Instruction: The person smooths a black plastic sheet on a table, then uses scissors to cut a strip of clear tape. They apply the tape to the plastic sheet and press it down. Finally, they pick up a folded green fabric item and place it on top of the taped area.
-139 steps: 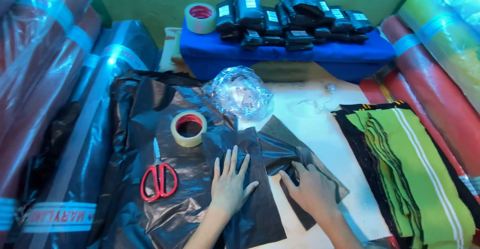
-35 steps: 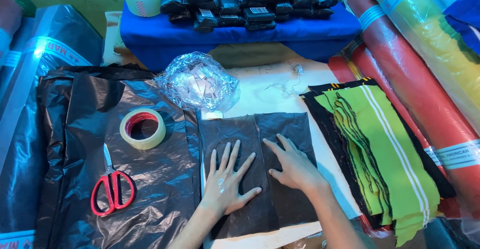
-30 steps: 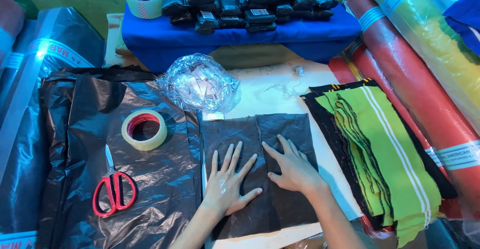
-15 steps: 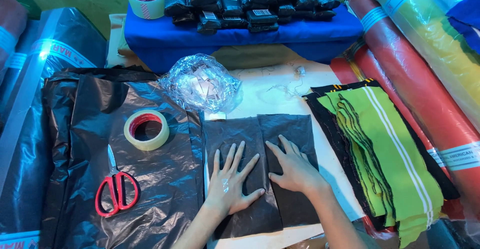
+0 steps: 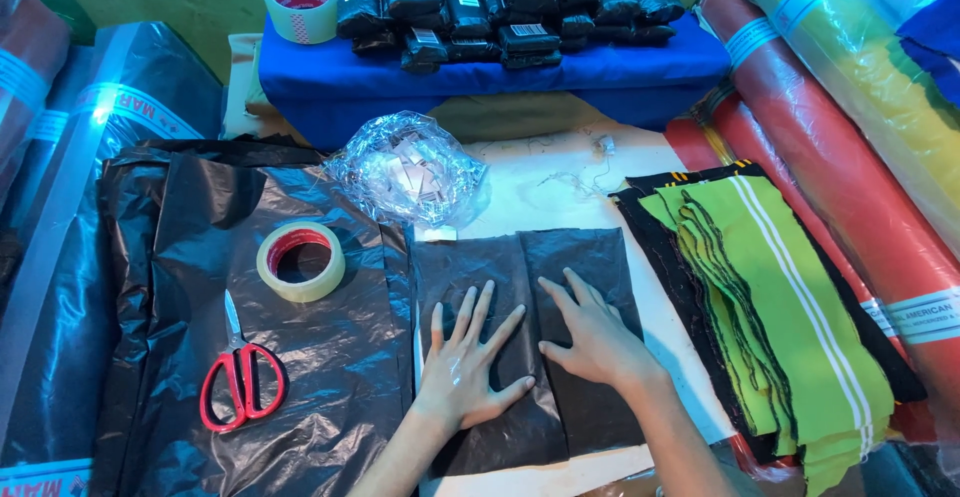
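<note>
Down at the lower centre of the frame, both hands lay flat on a folded black plastic bag (image 5: 525,327) that sat on the white table (image 5: 560,182). The left hand (image 5: 465,362) was spread wide, fingers fanned out and palm pressed onto the left half of the bag. The right hand (image 5: 590,332) was open too, fingers loosely apart and angled toward upper left, resting on the right half beside a lengthwise crease. Neither hand pinched or gripped anything. Left of the bag, a large sheet of black plastic (image 5: 200,257) carried a roll of clear tape (image 5: 300,260) and red-handled scissors (image 5: 240,382). Just above the bag sat a crumpled clear bag of small slips (image 5: 410,170). At right lay a stack of green and black cloth (image 5: 775,297), with fabric rolls (image 5: 840,147) along the right edge. At the top, black packets (image 5: 500,2) rested on blue cloth (image 5: 480,72)
</note>
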